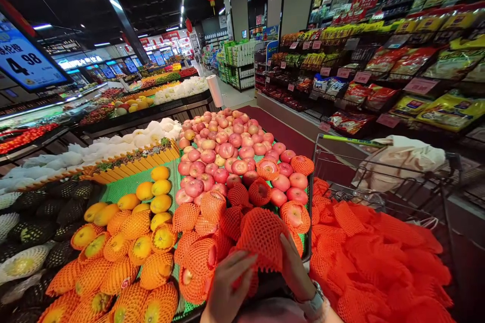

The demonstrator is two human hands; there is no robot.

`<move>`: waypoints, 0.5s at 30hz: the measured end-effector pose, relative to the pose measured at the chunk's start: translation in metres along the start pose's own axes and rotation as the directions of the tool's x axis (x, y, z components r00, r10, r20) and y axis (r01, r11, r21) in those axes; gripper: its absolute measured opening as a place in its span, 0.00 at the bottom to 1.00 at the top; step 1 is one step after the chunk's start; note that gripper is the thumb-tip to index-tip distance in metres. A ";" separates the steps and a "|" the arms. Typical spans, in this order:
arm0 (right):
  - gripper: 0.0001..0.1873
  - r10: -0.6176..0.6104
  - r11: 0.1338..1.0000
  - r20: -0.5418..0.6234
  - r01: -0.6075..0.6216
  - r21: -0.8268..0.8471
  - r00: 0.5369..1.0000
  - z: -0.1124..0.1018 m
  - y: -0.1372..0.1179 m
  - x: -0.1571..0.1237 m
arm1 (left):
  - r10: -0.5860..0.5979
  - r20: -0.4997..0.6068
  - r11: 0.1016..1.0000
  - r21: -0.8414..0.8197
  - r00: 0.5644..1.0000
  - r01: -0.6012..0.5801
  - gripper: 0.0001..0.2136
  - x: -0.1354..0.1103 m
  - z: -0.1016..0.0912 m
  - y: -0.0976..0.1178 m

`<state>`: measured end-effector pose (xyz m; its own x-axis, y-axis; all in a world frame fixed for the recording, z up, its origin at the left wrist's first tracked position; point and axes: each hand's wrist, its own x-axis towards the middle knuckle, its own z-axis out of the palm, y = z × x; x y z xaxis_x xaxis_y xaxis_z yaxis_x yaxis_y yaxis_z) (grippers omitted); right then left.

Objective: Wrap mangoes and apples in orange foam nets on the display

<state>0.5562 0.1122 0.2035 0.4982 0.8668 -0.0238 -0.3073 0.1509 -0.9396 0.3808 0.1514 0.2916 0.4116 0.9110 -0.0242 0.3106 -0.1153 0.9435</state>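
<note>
Both my hands hold an orange foam net sleeve (261,234) just above the near end of the apple display. My left hand (227,287) grips its lower left side with fingers curled. My right hand (297,270), with a watch on the wrist, pinches its right edge. Whether an apple is inside the net is hidden. In front lie pink-red apples (223,149), bare at the far end and several wrapped in orange nets (212,207) nearer to me.
A shopping cart (379,242) at my right holds a heap of loose orange nets and a white bag (401,159). Netted oranges (125,257) and bare yellow ones lie to the left, dark netted fruit further left. Shelves of packaged goods line the right aisle.
</note>
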 end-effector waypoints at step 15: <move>0.27 -0.176 0.777 0.510 0.437 -0.454 0.842 0.013 -0.066 -0.014 | -0.459 0.302 0.429 -0.748 0.836 0.506 0.32 0.020 0.021 -0.002</move>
<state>0.5585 0.0965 0.2705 0.0605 0.9458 0.3189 0.3469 0.2797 -0.8952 0.4067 0.1619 0.2821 0.4604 0.6947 -0.5527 -0.2998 0.7077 0.6398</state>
